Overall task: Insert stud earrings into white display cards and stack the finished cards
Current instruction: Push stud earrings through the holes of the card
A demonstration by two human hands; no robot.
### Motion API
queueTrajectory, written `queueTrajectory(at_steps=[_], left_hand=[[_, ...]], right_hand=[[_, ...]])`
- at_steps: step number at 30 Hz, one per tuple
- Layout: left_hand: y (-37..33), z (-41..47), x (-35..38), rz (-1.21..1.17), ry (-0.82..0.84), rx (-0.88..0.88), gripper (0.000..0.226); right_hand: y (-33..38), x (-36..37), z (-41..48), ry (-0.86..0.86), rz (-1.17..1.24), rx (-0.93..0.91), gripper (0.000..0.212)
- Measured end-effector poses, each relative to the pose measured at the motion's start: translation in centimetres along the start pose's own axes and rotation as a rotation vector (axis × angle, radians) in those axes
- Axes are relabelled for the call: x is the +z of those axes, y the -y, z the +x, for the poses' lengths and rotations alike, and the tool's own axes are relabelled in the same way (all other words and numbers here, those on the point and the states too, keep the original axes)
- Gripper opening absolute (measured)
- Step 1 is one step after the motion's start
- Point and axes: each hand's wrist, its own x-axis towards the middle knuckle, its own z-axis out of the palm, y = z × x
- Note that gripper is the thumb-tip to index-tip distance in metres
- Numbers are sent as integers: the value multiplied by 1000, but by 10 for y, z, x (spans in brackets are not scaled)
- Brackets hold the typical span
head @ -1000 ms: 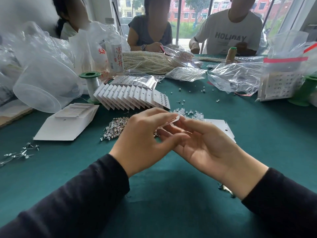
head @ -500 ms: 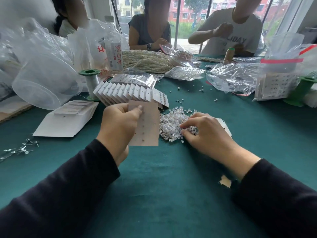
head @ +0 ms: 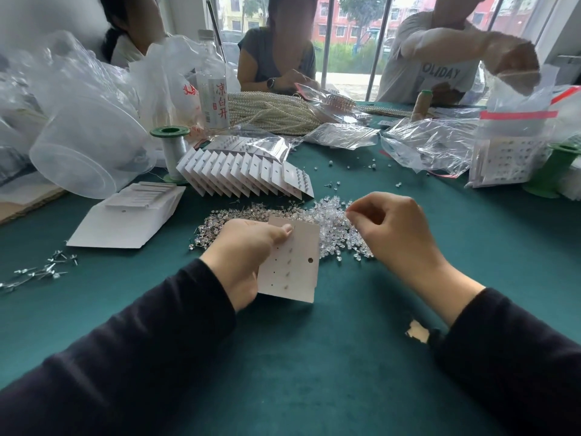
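Observation:
My left hand (head: 242, 259) grips a white display card (head: 292, 265) by its left edge, thumb on the top; the card's back faces me with several small holes and stud posts showing. My right hand (head: 393, 234) hovers over a heap of clear earring backs (head: 336, 228), its thumb and forefinger pinched together at the tips; what they pinch is too small to see. A heap of stud earrings (head: 226, 218) lies behind the card. A fanned row of finished cards (head: 248, 174) lies farther back.
A stack of blank cards (head: 125, 221) sits at the left, loose pins (head: 41, 272) beyond it. A clear tub (head: 85, 146), green spool (head: 171, 149), bottle (head: 213, 86), pearl strands (head: 273, 111) and plastic bags (head: 434, 146) crowd the far table. Three people sit opposite.
The hands have parted. My left hand has brought the card lower and nearer to me. My right hand has risen from the heap of clear backs with its fingertips pinched.

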Motion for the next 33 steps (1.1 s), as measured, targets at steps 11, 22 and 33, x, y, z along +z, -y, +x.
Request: queueTrajectory(at_steps=[11,22,33], left_hand=[[5,-2,2,45,37,71,11],[7,-12,10,58,66,158,23],[6,-13,11,85,58,177,27]], right_hand=[[26,1,-15,59,363,24,11],[38,7,-25,72,235,-169,12],[38,11,-29,153,183,-208,15]])
